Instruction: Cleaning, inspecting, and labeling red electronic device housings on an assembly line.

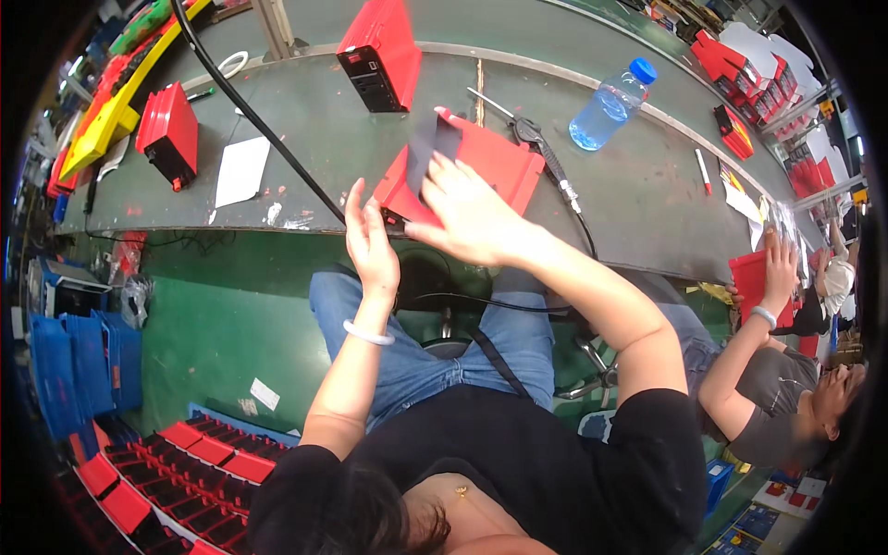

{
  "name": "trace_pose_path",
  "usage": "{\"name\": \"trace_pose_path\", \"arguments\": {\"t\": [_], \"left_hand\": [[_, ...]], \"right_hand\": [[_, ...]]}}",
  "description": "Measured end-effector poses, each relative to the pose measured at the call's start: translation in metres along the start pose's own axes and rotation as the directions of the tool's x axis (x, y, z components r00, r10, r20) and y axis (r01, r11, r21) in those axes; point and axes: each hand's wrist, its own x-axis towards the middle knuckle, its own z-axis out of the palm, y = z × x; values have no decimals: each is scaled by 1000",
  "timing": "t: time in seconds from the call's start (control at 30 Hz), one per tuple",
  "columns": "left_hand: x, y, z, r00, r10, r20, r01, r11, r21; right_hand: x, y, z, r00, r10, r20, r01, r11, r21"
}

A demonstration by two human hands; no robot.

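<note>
A red plastic casing (504,166) lies tilted on the grey-green workbench in front of me, its near edge close to the bench's front. Over its left part a dark grey sheet (448,139) stands at a slant, partly smeared by motion. My right hand (472,217) reaches across the casing, fingers stretched against the sheet and thumb apart near the casing's black end. Beside that end, at the left, my left hand (375,254) is raised with fingers extended and nothing in it. Whether its fingertips touch the casing I cannot tell.
Red-and-black boxes stand at the back (381,55) and left (169,134). A black-handled tool with a thin shaft (532,134) and cable lies right of the casing, near a blue-capped bottle (610,106). A black cable (259,125) crosses at left. A co-worker (768,388) sits at right.
</note>
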Motion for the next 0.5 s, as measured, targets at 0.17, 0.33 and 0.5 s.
{"name": "trace_pose_path", "arguments": {"t": [0.17,0.33,0.5], "left_hand": [[2,2,3,999,-32,44,34,998,-49],[-1,2,1,999,50,16,-51,997,65],[0,-3,6,999,0,47,0,1000,-4]], "right_hand": [[41,42,7,962,186,-199,-206,975,-86],[34,-4,14,995,-80,-56,79,997,-16],[43,56,8,967,237,-98,-239,971,-16]]}}
